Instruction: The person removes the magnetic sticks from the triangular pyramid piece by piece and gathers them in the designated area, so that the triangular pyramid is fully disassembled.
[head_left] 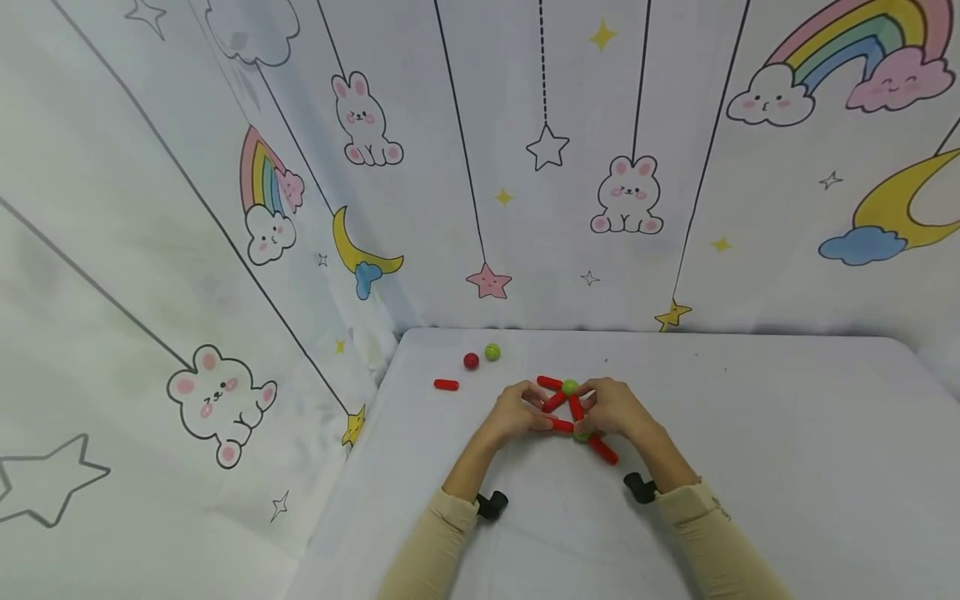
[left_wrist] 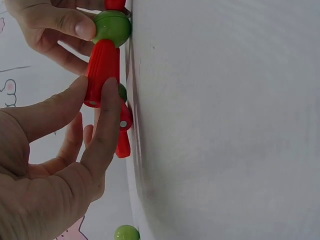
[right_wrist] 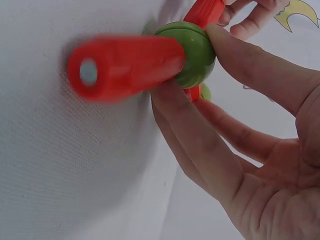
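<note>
My left hand (head_left: pixel 517 412) pinches a ridged red rod (left_wrist: pixel 101 72) between thumb and fingertips, close to the rod's pale-tipped end. The rod's other end meets a green ball (right_wrist: pixel 192 52), which my right hand (head_left: pixel 613 407) grips between thumb and fingers. From that ball another red rod (head_left: pixel 603 449) sticks out toward the front right, showing a round grey end in the right wrist view. A third red rod (head_left: pixel 576 407) runs back to a farther green ball (head_left: pixel 570 387). Two more red rods, one at the back left (head_left: pixel 550 382) and one nearer (head_left: pixel 553 402), extend from this farther ball.
At the table's back left lie a red ball (head_left: pixel 471 361), a loose green ball (head_left: pixel 492 352) and a single red rod (head_left: pixel 446 385). The white tabletop (head_left: pixel 787 450) meets a patterned curtain (head_left: pixel 450 208) behind. Black wrist devices (head_left: pixel 492 506) sit at both cuffs.
</note>
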